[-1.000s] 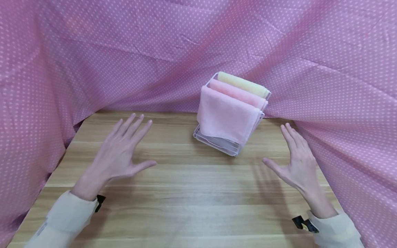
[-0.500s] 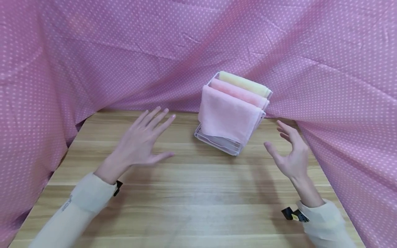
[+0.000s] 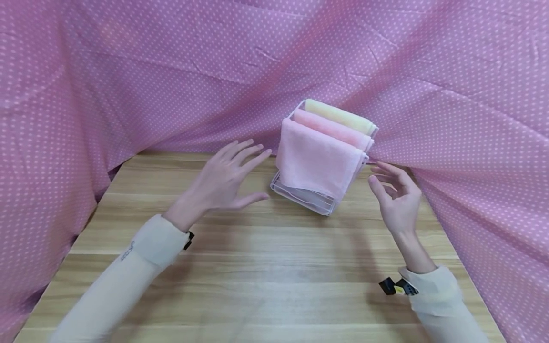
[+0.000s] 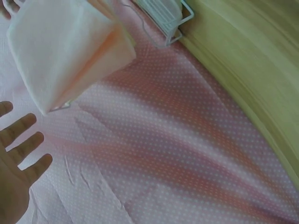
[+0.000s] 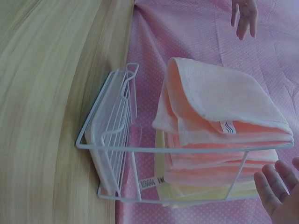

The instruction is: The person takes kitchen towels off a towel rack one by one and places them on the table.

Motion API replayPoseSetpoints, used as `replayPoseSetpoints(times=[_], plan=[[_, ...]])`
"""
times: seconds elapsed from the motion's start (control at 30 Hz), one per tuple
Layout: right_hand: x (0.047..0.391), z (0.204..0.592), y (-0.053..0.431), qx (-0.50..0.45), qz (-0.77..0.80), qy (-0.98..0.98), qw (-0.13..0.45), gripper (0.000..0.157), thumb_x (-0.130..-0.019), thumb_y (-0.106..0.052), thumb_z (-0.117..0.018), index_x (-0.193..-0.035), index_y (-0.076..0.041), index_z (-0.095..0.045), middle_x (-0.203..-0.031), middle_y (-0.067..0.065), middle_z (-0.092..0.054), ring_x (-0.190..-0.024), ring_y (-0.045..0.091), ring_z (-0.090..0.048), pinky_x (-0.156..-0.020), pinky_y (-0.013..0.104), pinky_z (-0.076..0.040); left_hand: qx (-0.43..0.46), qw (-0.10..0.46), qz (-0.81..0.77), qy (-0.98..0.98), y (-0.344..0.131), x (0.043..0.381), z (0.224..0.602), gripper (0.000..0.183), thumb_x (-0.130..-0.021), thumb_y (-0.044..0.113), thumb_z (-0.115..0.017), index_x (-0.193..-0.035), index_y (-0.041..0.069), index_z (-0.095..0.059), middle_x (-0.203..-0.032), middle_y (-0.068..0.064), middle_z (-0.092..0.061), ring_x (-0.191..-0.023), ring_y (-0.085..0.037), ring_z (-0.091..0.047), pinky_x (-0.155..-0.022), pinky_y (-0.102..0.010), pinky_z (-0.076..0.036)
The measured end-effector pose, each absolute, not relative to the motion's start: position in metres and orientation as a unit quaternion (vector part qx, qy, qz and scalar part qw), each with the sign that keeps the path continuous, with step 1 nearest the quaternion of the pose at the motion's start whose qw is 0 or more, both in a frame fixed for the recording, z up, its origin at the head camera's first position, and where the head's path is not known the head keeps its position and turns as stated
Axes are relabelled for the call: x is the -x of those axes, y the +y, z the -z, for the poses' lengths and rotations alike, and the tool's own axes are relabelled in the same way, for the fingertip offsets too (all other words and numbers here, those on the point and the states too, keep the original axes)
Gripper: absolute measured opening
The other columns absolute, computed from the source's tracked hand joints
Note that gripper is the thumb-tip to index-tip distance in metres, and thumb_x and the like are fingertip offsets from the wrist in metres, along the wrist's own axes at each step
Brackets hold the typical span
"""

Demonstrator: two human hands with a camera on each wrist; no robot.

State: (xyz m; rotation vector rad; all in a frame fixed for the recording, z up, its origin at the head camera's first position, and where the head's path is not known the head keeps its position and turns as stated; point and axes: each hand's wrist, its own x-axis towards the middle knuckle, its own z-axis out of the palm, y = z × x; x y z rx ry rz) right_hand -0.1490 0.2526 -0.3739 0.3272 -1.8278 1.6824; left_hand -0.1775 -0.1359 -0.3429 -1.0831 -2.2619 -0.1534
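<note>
A white wire towel rack (image 3: 300, 202) stands toward the back of the table with three folded towels draped over its bars. In front hangs a light pink towel (image 3: 319, 159), behind it a deeper pink towel (image 3: 332, 128), and rearmost a pale yellow towel (image 3: 339, 114). My left hand (image 3: 218, 181) hovers left of the rack, fingers spread and thumb out, holding nothing. On the other side, my right hand (image 3: 399, 200) has loosely bent fingers near the rack's right upright, also holding nothing. In the right wrist view its fingers (image 5: 273, 186) come close to the wire frame (image 5: 187, 150).
A wooden table (image 3: 274, 276) carries the rack. Pink dotted cloth (image 3: 193, 71) hangs behind the table and down both sides. A shallow tray (image 5: 100, 133) forms the rack's base. Each wrist wears a small black device (image 3: 388, 286) at the cuff.
My left hand has moved right and a little farther back toward the rack. My right hand has shifted slightly left and turned, its fingers bending more. The rack and towels have stayed put.
</note>
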Motion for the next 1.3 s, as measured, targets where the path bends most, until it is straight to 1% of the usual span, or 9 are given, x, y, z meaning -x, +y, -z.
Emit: replayPoseSetpoints(times=[0.1,0.2,0.27,0.5,0.7,0.87,1.0,1.13,1.3], plan=[[0.155,0.372,0.249,-0.13,-0.673,-0.66,0.305,0.029,-0.091,0.011,-0.071,-0.12,0.012,-0.07,-0.103,0.0,-0.081,-0.087,0.008,-0.075,-0.077,0.018,-0.063,0.417,0.311,0.057,-0.852,-0.128,0.184,0.338,0.088,-0.089,0.066,-0.069,-0.155,0.01,-0.051,-0.147,-0.019,-0.064,-0.142,-0.04,-0.055,-0.125,-0.054,-0.041],[0.16,0.37,0.246,-0.136,-0.705,-0.628,0.3,0.025,-0.092,0.01,-0.072,-0.116,0.014,-0.07,-0.098,0.006,-0.08,-0.081,0.011,-0.076,-0.075,0.022,-0.065,0.422,0.31,0.059,-0.85,-0.12,0.189,0.334,0.085,-0.089,0.062,-0.072,-0.154,0.01,-0.053,-0.144,-0.018,-0.065,-0.14,-0.039,-0.057,-0.124,-0.052,-0.042],[0.163,0.369,0.245,-0.133,-0.72,-0.613,0.295,0.022,-0.092,0.011,-0.072,-0.113,0.012,-0.072,-0.095,0.008,-0.08,-0.077,0.012,-0.076,-0.074,0.024,-0.065,0.424,0.306,0.06,-0.85,-0.115,0.193,0.331,0.081,-0.091,0.06,-0.072,-0.152,0.009,-0.054,-0.143,-0.017,-0.066,-0.138,-0.038,-0.058,-0.123,-0.052,-0.043],[0.172,0.367,0.242,-0.119,-0.735,-0.602,0.287,0.014,-0.092,0.009,-0.074,-0.106,0.007,-0.075,-0.091,0.006,-0.079,-0.071,0.014,-0.077,-0.071,0.027,-0.066,0.439,0.289,0.083,-0.847,-0.096,0.207,0.322,0.071,-0.096,0.054,-0.07,-0.15,0.01,-0.057,-0.139,-0.014,-0.066,-0.132,-0.034,-0.06,-0.119,-0.05,-0.047],[0.178,0.366,0.24,-0.113,-0.749,-0.588,0.284,0.008,-0.091,0.003,-0.079,-0.099,0.003,-0.077,-0.085,0.005,-0.079,-0.069,0.013,-0.076,-0.068,0.028,-0.066,0.445,0.294,0.083,-0.842,-0.081,0.218,0.314,0.064,-0.098,0.052,-0.068,-0.147,0.01,-0.061,-0.137,-0.011,-0.068,-0.13,-0.032,-0.063,-0.117,-0.046,-0.049],[0.181,0.365,0.239,-0.111,-0.762,-0.573,0.281,0.008,-0.089,-0.001,-0.082,-0.095,0.002,-0.077,-0.081,0.008,-0.078,-0.067,0.013,-0.076,-0.066,0.029,-0.066,0.45,0.293,0.085,-0.84,-0.07,0.227,0.307,0.058,-0.1,0.049,-0.069,-0.143,0.01,-0.064,-0.133,-0.01,-0.069,-0.125,-0.03,-0.065,-0.113,-0.044,-0.052],[0.183,0.364,0.238,-0.107,-0.761,-0.575,0.281,0.004,-0.09,0.003,-0.079,-0.093,0.0,-0.078,-0.078,0.004,-0.077,-0.067,0.012,-0.076,-0.065,0.028,-0.065,0.456,0.289,0.071,-0.839,-0.059,0.232,0.301,0.054,-0.101,0.049,-0.066,-0.141,0.012,-0.064,-0.131,-0.01,-0.068,-0.122,-0.028,-0.065,-0.108,-0.044,-0.055],[0.184,0.364,0.237,-0.103,-0.76,-0.578,0.278,0.011,-0.092,0.007,-0.076,-0.09,-0.004,-0.078,-0.078,0.001,-0.077,-0.067,0.01,-0.075,-0.064,0.026,-0.065,0.463,0.281,0.061,-0.838,-0.049,0.236,0.296,0.052,-0.104,0.047,-0.063,-0.142,0.013,-0.063,-0.133,-0.009,-0.066,-0.12,-0.027,-0.064,-0.106,-0.043,-0.055],[0.185,0.365,0.237,-0.108,-0.766,-0.571,0.275,0.007,-0.09,0.002,-0.08,-0.089,-0.004,-0.078,-0.078,0.002,-0.078,-0.067,0.011,-0.075,-0.063,0.026,-0.065,0.466,0.265,0.046,-0.843,-0.038,0.24,0.29,0.05,-0.105,0.046,-0.061,-0.141,0.012,-0.063,-0.131,-0.009,-0.067,-0.12,-0.026,-0.063,-0.104,-0.041,-0.055]])
